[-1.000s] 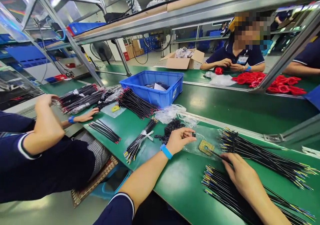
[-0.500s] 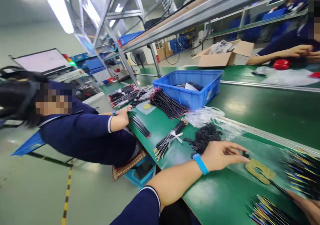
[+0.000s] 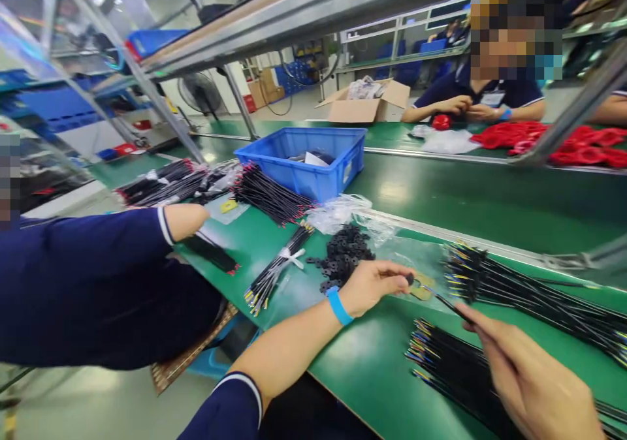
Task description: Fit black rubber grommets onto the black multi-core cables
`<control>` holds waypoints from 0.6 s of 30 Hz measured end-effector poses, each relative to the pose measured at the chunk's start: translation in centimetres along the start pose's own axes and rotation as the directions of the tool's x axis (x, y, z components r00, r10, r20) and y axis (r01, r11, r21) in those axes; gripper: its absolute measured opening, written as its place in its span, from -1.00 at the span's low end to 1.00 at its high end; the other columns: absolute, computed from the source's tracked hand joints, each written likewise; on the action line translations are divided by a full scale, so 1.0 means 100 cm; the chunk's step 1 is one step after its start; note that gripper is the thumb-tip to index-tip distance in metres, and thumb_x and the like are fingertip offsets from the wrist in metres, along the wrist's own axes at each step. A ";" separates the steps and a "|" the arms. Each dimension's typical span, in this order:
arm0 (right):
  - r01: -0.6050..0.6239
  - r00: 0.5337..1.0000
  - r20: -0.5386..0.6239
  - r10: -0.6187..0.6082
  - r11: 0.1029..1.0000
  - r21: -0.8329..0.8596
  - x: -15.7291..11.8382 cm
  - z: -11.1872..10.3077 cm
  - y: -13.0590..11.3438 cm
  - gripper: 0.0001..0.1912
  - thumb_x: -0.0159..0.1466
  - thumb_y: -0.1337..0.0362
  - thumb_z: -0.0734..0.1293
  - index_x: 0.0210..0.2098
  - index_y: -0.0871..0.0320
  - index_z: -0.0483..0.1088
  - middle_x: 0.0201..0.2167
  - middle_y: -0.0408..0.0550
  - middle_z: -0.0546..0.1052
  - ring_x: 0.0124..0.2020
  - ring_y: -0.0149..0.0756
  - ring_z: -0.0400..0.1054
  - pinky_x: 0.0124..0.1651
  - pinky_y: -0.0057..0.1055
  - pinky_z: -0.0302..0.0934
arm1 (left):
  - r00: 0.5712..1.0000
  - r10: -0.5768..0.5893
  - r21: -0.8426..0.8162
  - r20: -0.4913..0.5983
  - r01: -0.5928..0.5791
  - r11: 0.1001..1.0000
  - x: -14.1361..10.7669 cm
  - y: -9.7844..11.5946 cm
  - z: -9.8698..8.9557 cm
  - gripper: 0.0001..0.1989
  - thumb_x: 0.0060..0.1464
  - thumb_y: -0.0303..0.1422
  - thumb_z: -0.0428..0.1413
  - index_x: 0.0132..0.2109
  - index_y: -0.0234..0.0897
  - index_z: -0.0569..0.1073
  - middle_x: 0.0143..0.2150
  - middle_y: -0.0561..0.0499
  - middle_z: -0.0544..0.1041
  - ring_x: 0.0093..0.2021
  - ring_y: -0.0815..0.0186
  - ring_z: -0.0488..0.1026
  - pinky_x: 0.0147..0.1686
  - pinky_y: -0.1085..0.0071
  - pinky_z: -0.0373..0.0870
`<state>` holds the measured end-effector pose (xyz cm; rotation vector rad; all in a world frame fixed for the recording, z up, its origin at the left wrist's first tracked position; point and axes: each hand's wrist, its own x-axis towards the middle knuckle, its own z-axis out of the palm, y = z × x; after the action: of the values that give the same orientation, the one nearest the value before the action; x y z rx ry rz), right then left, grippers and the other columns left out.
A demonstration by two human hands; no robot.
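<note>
My left hand (image 3: 369,288), with a blue wristband, pinches a small black rubber piece (image 3: 410,279) between thumb and fingertips. Thin black cable (image 3: 448,303) is gripped in my right hand (image 3: 531,368), its stripped wire ends pointing at the black piece. Whether wires and piece touch, I cannot tell. Just behind them a yellowish flat piece (image 3: 422,290) lies on clear plastic. A heap of small black parts (image 3: 347,251) sits beyond my left wrist. Cut black cables with coloured ends (image 3: 455,368) lie under my right hand, and another cable bundle (image 3: 533,293) is farther right.
A tied cable bundle (image 3: 279,267) and red-tipped cables (image 3: 274,195) lie to the left, by a blue bin (image 3: 304,159). One co-worker's sleeve (image 3: 98,264) is close on my left; another person handles red items (image 3: 441,121) across the bench. A metal rail (image 3: 441,231) crosses the bench.
The view has swung right, bringing my right hand and the cables under it into fuller sight. The right hand's cable end now points at the left hand's fingertips.
</note>
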<state>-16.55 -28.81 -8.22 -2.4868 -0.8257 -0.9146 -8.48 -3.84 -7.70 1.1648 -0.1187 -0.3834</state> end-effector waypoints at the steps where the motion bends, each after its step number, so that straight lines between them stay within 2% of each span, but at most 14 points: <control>1: 0.003 1.000 -0.013 -0.004 1.000 -0.008 0.005 -0.002 -0.006 -0.54 0.56 0.28 0.19 0.41 0.03 0.30 -0.07 -0.12 0.66 -0.22 -0.42 0.60 -0.09 -0.56 0.44 | 1.000 -0.003 -0.011 0.010 0.003 1.000 -0.001 0.000 0.001 -0.28 -0.42 0.15 0.55 -0.24 -0.37 0.70 -0.48 0.02 0.60 -0.46 0.41 0.48 -0.29 0.43 0.45; 4: -0.001 1.000 -0.022 0.001 1.000 0.000 0.012 -0.002 -0.016 -0.47 0.54 0.37 0.20 0.47 0.01 0.23 -0.07 -0.13 0.66 -0.19 -0.45 0.60 -0.01 -0.58 0.41 | 0.999 -0.003 -0.025 0.034 0.004 1.000 -0.003 -0.002 0.002 -0.27 -0.41 0.15 0.55 -0.25 -0.39 0.70 -0.46 -0.01 0.61 -0.46 0.41 0.48 -0.30 0.42 0.43; 8: 0.007 1.000 -0.021 -0.007 1.000 0.002 0.009 0.000 -0.018 -0.40 0.54 0.42 0.20 0.52 0.00 0.15 -0.07 -0.13 0.65 -0.16 -0.48 0.59 0.04 -0.57 0.38 | 0.999 -0.005 -0.039 0.036 0.006 0.999 -0.003 -0.007 0.002 -0.27 -0.40 0.15 0.55 -0.24 -0.39 0.70 -0.40 -0.04 0.64 -0.45 0.41 0.49 -0.32 0.42 0.40; 13: 0.036 0.999 -0.012 -0.037 0.997 -0.071 0.014 -0.001 -0.019 -0.35 0.54 0.43 0.19 0.57 0.02 0.04 -0.11 -0.10 0.64 -0.18 -0.45 0.57 -0.03 -0.52 0.38 | 0.998 -0.047 -0.067 0.028 0.049 0.997 -0.003 -0.005 0.002 -0.29 -0.46 0.11 0.58 -0.28 -0.39 0.69 -0.21 -0.14 0.70 -0.46 0.43 0.50 -0.36 0.43 0.39; 16: 0.086 0.996 -0.018 -0.090 0.980 -0.181 0.013 -0.003 -0.019 -0.29 0.51 0.49 0.19 0.58 0.04 0.01 -0.17 -0.10 0.63 -0.27 -0.41 0.54 -0.15 -0.46 0.34 | 0.999 -0.051 -0.031 0.001 0.051 0.998 -0.002 -0.004 0.003 -0.28 -0.47 0.14 0.57 -0.29 -0.39 0.70 -0.25 -0.14 0.70 -0.46 0.42 0.50 -0.37 0.43 0.40; 18: 0.111 0.993 -0.009 -0.115 0.971 -0.210 0.003 -0.004 -0.017 -0.27 0.48 0.51 0.19 0.57 0.04 0.05 -0.14 -0.08 0.64 -0.29 -0.37 0.53 -0.15 -0.40 0.32 | 0.999 -0.044 0.031 -0.014 0.044 0.999 -0.002 -0.005 0.005 -0.26 -0.46 0.17 0.55 -0.27 -0.38 0.71 -0.31 -0.11 0.69 -0.43 0.38 0.52 -0.29 0.40 0.48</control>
<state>-17.63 -27.61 -7.48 -2.6249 -0.9147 -1.1183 -8.95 -4.32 -7.96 1.2024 -0.0874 -0.4136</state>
